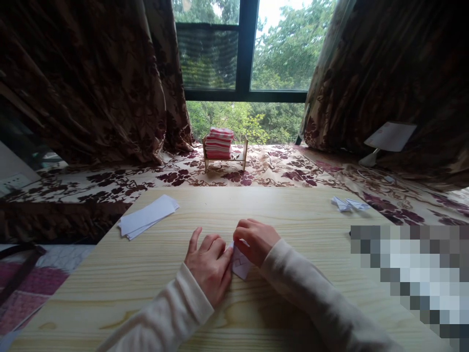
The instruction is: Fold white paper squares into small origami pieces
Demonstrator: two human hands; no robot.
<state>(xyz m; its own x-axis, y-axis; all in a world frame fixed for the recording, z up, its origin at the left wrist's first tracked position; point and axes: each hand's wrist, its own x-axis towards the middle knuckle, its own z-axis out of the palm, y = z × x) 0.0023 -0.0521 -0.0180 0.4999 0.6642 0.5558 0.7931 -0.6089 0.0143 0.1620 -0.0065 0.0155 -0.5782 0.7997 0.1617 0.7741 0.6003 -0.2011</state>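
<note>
A small folded piece of white paper point(240, 266) lies on the wooden table between my hands, with faint lines on its face. My left hand point(209, 264) rests on the tabletop with its thumb against the paper's left edge; the other fingers are bent and one sticks out. Closed at the paper's upper end, my right hand point(257, 240) pinches it between thumb and fingers. Part of the paper is hidden under that hand. Both forearms wear light long sleeves.
White paper strips point(148, 216) lie stacked at the table's left. Small folded paper pieces point(349, 204) sit at the far right. Behind the table point(234, 200), a little wooden rack point(245, 152) holds folded striped cloths point(219, 143). A white lamp point(390, 137) stands by the curtain.
</note>
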